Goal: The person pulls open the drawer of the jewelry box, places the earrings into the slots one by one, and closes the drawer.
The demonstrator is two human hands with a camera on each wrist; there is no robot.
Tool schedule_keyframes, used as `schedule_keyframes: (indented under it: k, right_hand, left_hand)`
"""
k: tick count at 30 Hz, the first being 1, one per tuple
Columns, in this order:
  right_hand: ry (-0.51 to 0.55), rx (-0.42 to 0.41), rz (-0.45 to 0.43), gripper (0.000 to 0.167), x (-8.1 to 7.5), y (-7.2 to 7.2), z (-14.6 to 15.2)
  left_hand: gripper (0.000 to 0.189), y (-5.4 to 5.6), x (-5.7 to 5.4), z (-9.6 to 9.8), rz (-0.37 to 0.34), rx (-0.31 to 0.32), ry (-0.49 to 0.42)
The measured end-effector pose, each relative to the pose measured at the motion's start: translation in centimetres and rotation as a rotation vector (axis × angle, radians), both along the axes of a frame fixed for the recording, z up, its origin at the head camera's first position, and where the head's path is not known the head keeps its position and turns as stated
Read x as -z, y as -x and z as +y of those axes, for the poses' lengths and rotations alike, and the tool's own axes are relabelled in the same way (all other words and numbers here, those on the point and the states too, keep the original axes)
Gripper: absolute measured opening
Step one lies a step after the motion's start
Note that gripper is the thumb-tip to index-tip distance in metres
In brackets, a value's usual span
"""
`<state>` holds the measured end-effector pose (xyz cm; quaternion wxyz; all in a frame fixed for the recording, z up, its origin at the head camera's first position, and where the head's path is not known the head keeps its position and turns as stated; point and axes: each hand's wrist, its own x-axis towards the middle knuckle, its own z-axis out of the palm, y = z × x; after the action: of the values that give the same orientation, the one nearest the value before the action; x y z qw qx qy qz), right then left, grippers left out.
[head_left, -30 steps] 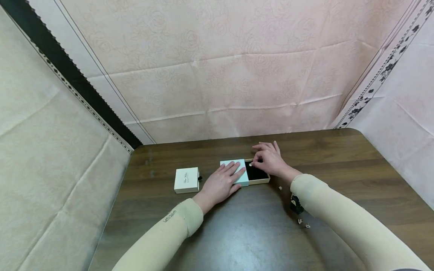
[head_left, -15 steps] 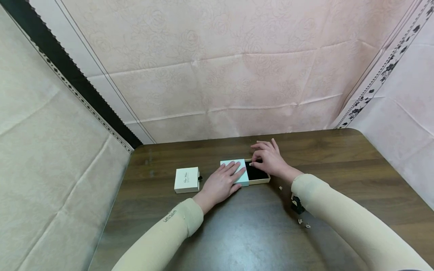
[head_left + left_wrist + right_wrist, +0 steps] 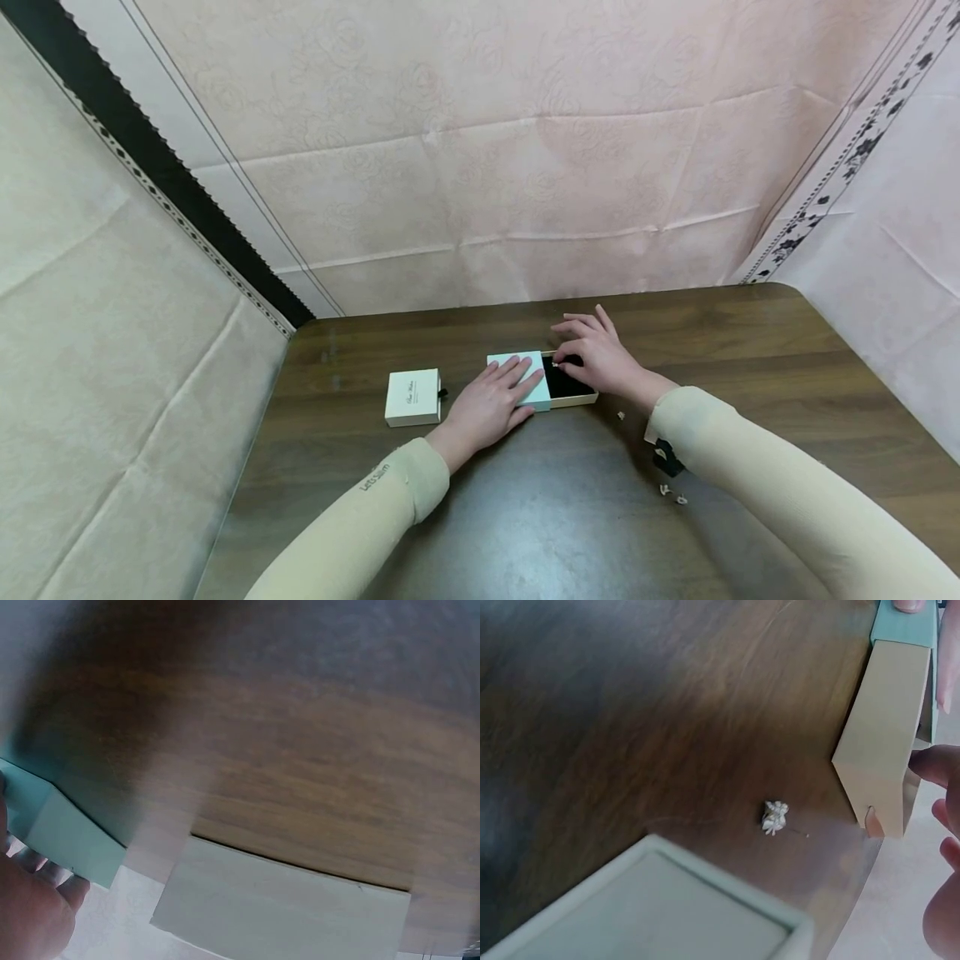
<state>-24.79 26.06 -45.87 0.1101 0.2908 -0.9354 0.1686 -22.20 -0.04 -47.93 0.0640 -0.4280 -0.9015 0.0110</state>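
one box [image 3: 542,395] beneath both hands [image 3: 483,410]

The table [image 3: 480,508] across the lower half of the head view looks like wood grain under a smooth coat, glossy where light pools at bottom centre. Creased, matt cloth [image 3: 487,183] fills the upper middle. The sleeves [image 3: 757,467] at lower left and lower right are soft, matt, knit-like fabric. Near the centre, the blue cover [image 3: 538,395] looks like smooth, matt card; the tray [image 3: 574,402] beside it is pale card, its black lining [image 3: 564,383] dull. The white box [image 3: 413,399] left of centre is matt card too. The trinket [image 3: 775,816], right of centre in the right wrist view, shines like metal.
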Motion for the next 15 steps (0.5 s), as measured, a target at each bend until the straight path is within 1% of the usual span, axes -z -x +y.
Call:
schedule_keyframes:
  k: [6,11,15]
  right_hand:
    - [-0.018,-0.005,0.023,0.007,-0.09,-0.51,0.44]
    - [-0.008,-0.037,0.038,0.009,-0.07,-0.73,0.44]
    - [-0.011,-0.040,0.042,0.009,0.08,-0.75,0.47]
  left_hand:
    - [0.063,-0.05,-0.04,0.03,-0.011,-0.001,-0.001]
    - [0.062,-0.08,-0.08,-0.01,-0.014,-0.003,-0.007]
    - [0.063,-0.11,-0.09,0.10,-0.016,-0.011,0.012]
